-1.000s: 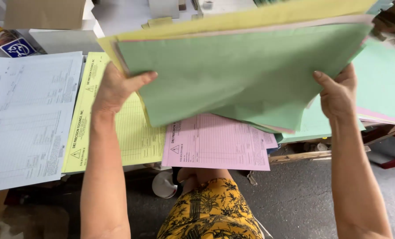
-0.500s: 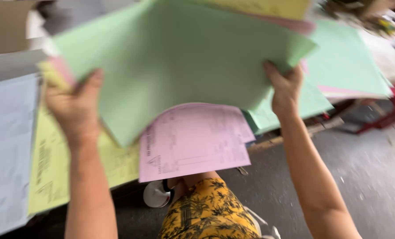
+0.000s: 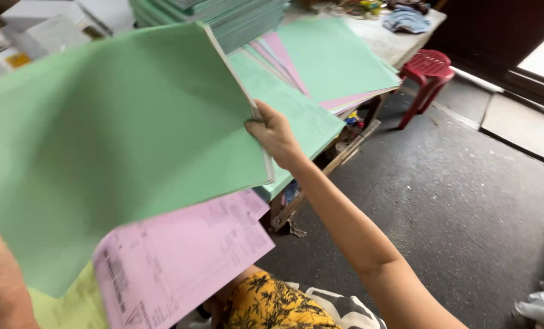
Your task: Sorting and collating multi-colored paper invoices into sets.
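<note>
A dark grey floor [image 3: 466, 201] is seen to the right, with a red plastic stool [image 3: 429, 68] standing beside a long worktable [image 3: 400, 38] covered in paper. On that table, fanned green and pink sheets [image 3: 333, 67] are spread out, and a tall pile of green paper [image 3: 235, 18] is stacked behind them.

A thick sheaf of green sheets [image 3: 113, 140] is held up in the air, well above the table. Its right edge is pinched by the right hand [image 3: 275, 135], fingers closed over the paper. The left hand cannot be seen; only a forearm [image 3: 1, 286] shows at the lower left, so its grip cannot be told. A pink form [image 3: 180, 262] lies below the sheaf.

The sheaf appears limp and is gripped at the edge only. Should the pinch loosen, loose sheets could slide out and be scattered on the floor, or the order could be lost.
</note>
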